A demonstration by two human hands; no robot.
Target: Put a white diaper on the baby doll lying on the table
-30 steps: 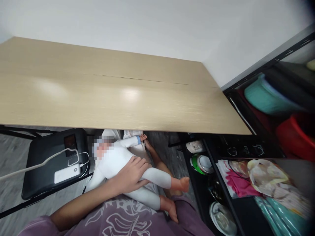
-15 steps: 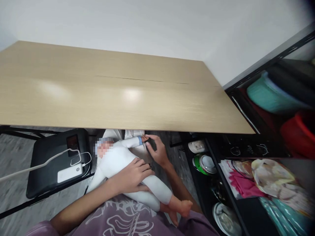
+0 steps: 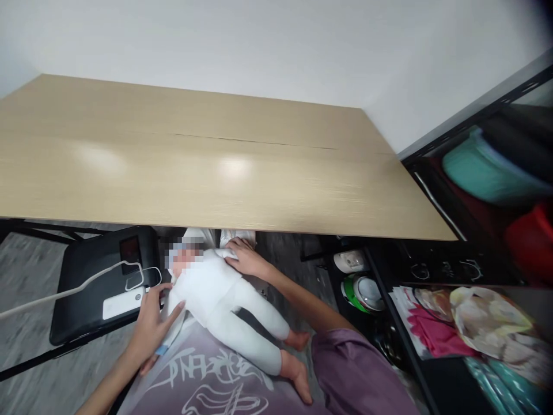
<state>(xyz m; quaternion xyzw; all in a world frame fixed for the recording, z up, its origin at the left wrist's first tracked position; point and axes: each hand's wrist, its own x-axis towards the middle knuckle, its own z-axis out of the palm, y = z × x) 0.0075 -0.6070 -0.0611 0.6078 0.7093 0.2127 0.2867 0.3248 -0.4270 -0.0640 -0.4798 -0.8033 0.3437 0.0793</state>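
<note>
A baby doll (image 3: pixel 220 288) in a white suit with blue cuffs lies face up across my lap, its head to the left and its bare feet to the right. My left hand (image 3: pixel 153 323) grips the doll's near shoulder and upper sleeve, thumb on the chest side and fingers on the outer side. Below that hand, the doll's near arm hangs down. My right hand (image 3: pixel 246 257) is closed over the far sleeve, hiding that arm's end. Both legs lie straight and apart.
A wooden table (image 3: pixel 233 190) spans the front. At left, a black stool seat (image 3: pixel 86 288) bears a white power bank (image 3: pixel 123 304) with a cable. On the right, a black shelf holds a teal basin (image 3: pixel 488 173), a red basin (image 3: pixel 531 242), a pink cloth (image 3: pixel 436 328) and bags.
My left hand has moved from the doll's hip to its near shoulder. My right hand has shifted left from the doll's far hand onto its sleeve. The doll's legs have uncrossed.
</note>
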